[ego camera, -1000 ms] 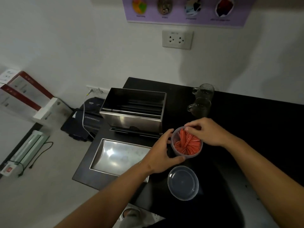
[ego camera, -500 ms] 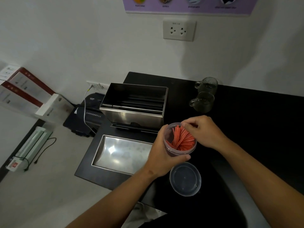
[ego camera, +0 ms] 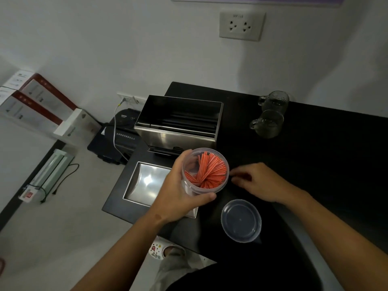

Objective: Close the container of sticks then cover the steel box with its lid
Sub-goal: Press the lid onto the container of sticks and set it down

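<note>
My left hand (ego camera: pixel 178 196) grips a clear round container (ego camera: pixel 204 171) full of red-orange sticks and holds it lifted and tilted above the black table. Its clear round lid (ego camera: pixel 241 220) lies flat on the table just below and right of it. My right hand (ego camera: pixel 258 183) hovers right of the container, fingers loosely curled and holding nothing. The open steel box (ego camera: pixel 178 124) stands behind the container. Its steel lid (ego camera: pixel 147 183) lies upside down on the table's left corner, partly hidden by my left hand.
Two glass mugs (ego camera: pixel 269 114) stand at the back of the black table (ego camera: pixel 315 154). A black shredder (ego camera: pixel 119 135) with a white cable sits on the floor left of the table, near cardboard boxes (ego camera: pixel 37 108). A wall socket (ego camera: pixel 241 26) is above.
My left hand has lifted and tilted the container of sticks up off the table. My right hand has come off the container's rim and moved to the right.
</note>
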{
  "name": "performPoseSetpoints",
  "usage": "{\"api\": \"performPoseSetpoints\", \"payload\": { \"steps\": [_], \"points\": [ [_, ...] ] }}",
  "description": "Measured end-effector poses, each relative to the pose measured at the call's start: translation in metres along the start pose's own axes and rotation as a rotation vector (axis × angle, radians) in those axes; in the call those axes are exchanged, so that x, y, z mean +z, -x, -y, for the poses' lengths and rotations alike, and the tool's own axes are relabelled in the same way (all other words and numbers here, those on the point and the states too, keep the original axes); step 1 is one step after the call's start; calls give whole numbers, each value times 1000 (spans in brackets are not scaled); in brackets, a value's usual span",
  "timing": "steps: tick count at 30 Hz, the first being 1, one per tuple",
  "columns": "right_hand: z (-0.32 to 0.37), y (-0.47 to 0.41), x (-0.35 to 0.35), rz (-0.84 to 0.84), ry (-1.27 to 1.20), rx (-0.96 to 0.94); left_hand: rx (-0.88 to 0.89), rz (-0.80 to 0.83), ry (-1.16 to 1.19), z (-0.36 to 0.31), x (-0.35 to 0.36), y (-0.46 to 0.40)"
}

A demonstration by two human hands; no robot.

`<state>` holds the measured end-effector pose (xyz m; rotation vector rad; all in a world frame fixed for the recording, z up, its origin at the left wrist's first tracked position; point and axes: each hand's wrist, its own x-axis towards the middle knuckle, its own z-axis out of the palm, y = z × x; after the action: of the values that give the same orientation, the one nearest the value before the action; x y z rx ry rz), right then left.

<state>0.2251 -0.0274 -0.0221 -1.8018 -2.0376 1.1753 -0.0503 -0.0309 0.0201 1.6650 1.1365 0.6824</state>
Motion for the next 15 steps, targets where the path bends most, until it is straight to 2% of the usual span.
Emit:
{"api": "performPoseSetpoints", "payload": {
  "steps": [2, 4, 15],
  "points": [
    [-3, 2, 12, 141, 147, 22, 7, 3, -22, 1, -12, 4],
    [-3, 4, 25, 210, 242, 37, 19, -3, -43, -1, -21, 8],
    [8, 8, 43, 67, 254, 68, -33, -58, 16, -1, -40, 43]
  ]
}}
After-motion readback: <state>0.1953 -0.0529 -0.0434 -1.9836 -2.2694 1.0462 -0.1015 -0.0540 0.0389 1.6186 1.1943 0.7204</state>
